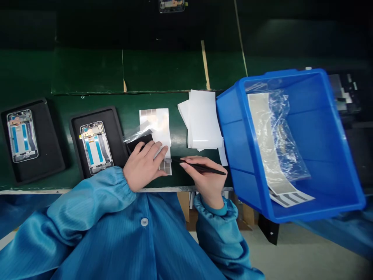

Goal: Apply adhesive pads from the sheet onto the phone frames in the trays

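Note:
My left hand [145, 161] lies with its fingers stretched out over a white sticker sheet [160, 130] and over a black piece [139, 142] with clear film [136, 133] at its upper edge. Grey squares show at the sheet's top and bottom. In my right hand [208, 177] is a pair of black tweezers [204, 168], gripped between thumb and fingers. Its tips point left and meet a small grey sticker [167, 160] near the sheet's lower right edge. Left of my left hand, an opened phone [96, 147] rests in a black tray [76, 128].
A second opened phone [22, 136] lies in another black tray [49, 144] at far left. Several white sheets [204, 118] are stacked beside a blue bin [247, 155], which holds sticker sheets [260, 128] and a clear plastic bag [288, 147]. Another device [171, 5] sits at the back.

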Action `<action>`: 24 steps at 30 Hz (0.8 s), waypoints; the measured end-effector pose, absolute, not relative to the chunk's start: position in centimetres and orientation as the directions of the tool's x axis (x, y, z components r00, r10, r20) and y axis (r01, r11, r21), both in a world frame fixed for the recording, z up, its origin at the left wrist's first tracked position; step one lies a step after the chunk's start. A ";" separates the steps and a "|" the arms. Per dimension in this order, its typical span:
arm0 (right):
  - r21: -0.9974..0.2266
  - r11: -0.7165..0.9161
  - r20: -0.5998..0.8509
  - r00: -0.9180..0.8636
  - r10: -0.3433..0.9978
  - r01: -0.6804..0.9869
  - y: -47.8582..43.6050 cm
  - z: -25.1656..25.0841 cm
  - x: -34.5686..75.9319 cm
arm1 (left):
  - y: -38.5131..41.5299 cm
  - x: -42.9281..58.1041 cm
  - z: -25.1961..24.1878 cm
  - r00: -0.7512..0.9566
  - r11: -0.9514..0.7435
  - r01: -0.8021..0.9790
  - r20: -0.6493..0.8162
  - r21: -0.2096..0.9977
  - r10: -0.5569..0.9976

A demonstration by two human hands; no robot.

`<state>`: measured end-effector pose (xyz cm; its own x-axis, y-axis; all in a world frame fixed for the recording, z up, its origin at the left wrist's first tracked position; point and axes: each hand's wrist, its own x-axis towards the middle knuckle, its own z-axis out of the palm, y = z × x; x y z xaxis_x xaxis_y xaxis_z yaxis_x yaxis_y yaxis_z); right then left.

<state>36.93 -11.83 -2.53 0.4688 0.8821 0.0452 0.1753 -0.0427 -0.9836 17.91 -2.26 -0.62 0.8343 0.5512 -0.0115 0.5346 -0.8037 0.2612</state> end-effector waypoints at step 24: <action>-0.985 -0.133 -0.110 0.195 0.975 0.109 -5.0 0.6 25.4 | 0.4 4.5 1.9 0.468 -0.077 0.429 -0.149 0.900 0.871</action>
<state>25.43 -5.01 0.63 0.1952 0.9745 -0.1104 0.1087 -0.1333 -0.9851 4.49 0.37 1.93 0.4685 0.8709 -0.1487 0.4286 -0.0769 0.9002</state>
